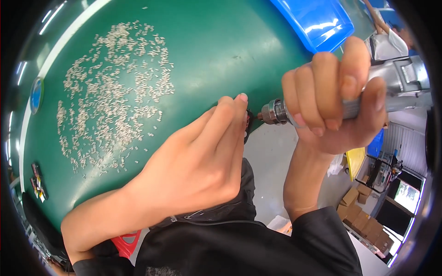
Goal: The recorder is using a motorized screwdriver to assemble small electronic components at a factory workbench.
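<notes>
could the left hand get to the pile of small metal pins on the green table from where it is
Probably yes. The left hand rests at the green table edge, pinching a small dark part, and nothing lies between it and the pins. It would have to release that part first.

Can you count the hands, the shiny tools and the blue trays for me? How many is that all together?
Hands: 2, left hand and right hand
Silver power tool: 1
Blue tray: 1
Total: 4
</notes>
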A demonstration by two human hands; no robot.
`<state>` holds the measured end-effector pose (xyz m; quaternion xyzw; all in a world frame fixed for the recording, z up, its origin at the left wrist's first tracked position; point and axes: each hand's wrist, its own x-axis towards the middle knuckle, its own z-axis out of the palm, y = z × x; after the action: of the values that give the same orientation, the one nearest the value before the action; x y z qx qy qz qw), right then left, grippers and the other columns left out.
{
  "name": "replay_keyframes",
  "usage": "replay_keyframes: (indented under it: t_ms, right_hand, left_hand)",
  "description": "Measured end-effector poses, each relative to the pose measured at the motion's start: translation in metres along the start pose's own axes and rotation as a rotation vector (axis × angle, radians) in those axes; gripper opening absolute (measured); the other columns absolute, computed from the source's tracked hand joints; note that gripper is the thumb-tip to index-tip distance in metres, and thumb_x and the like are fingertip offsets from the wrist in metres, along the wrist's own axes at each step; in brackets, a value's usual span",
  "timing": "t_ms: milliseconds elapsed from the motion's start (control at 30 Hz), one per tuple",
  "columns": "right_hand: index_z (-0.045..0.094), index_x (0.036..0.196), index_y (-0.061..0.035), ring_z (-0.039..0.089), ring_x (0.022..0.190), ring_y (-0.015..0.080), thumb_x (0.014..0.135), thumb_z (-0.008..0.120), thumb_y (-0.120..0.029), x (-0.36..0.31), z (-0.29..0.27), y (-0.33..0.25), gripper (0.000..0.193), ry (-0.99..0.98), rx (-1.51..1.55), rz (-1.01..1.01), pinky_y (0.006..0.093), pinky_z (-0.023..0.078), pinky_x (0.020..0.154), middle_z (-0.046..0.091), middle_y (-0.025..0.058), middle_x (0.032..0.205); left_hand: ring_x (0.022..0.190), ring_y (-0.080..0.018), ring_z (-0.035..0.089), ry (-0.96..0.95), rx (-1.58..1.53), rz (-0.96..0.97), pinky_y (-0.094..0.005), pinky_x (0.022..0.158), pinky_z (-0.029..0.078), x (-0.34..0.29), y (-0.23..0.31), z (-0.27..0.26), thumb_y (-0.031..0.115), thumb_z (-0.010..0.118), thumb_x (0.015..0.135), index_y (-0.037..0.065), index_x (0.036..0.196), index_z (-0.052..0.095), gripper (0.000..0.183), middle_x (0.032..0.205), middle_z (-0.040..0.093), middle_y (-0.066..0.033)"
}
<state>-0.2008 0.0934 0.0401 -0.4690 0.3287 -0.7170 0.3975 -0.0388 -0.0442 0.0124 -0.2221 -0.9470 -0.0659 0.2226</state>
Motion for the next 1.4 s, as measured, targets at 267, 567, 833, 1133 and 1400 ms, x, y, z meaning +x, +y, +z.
replay_keyframes:
  t_ms: [267, 567, 833, 1133, 1400]
  right_hand:
    - [0.046, 0.077, -0.0083, 0.041, 0.033, 0.0058, 0.091, 0.063, -0.020, 0.009, 0.016, 0.016, 0.025, -0.003, 0.236, 0.003, 0.0184, 0.037, 0.032, 0.046, -0.0018, 0.048]
    - [0.045, 0.091, -0.0070, 0.035, 0.037, 0.0073, 0.097, 0.052, -0.021, 0.002, 0.015, 0.025, 0.017, 0.191, 0.554, -0.156, 0.0231, 0.034, 0.041, 0.037, -0.0019, 0.049]
    - [0.042, 0.092, -0.0051, 0.032, 0.041, 0.0085, 0.100, 0.044, -0.020, -0.008, 0.017, 0.047, 0.017, 0.414, 0.673, -0.121, 0.0263, 0.034, 0.049, 0.034, -0.0005, 0.053]
    - [0.040, 0.091, -0.0052, 0.035, 0.040, 0.0086, 0.100, 0.043, -0.017, -0.016, 0.025, 0.046, 0.016, 0.489, 0.718, -0.145, 0.0248, 0.034, 0.047, 0.034, 0.0000, 0.053]
    - [0.045, 0.093, -0.0044, 0.035, 0.040, 0.0091, 0.101, 0.041, -0.020, -0.018, 0.017, 0.049, 0.018, 0.432, 0.750, -0.174, 0.0268, 0.035, 0.049, 0.037, 0.0001, 0.054]
  left_hand:
    - [0.085, -0.0232, 0.054, 0.032, -0.163, 0.035, -0.0282, 0.073, 0.049, -0.026, 0.003, -0.001, 0.013, 0.059, 0.065, -0.010, 0.083, 0.062, 0.030, 0.086, 0.057, -0.0144]
    - [0.099, -0.0350, 0.060, -0.015, -0.059, -0.710, -0.0414, 0.082, 0.051, -0.143, 0.004, -0.113, -0.004, 0.069, 0.068, -0.002, 0.115, 0.056, 0.049, 0.112, 0.061, -0.0160]
    - [0.103, -0.0350, 0.058, -0.074, 0.399, -0.887, -0.0416, 0.085, 0.048, -0.176, -0.016, -0.148, -0.004, 0.070, 0.073, -0.002, 0.110, 0.061, 0.038, 0.118, 0.059, -0.0169]
    - [0.083, -0.0286, 0.065, 0.065, 0.198, -0.865, -0.0372, 0.072, 0.052, -0.144, -0.070, -0.104, -0.002, 0.068, 0.078, -0.002, 0.090, 0.068, 0.012, 0.093, 0.066, -0.0108]
    - [0.080, -0.0287, 0.065, -0.006, 0.256, -0.860, -0.0368, 0.069, 0.053, -0.134, -0.073, -0.099, -0.002, 0.068, 0.079, -0.002, 0.088, 0.070, 0.010, 0.093, 0.065, -0.0117]
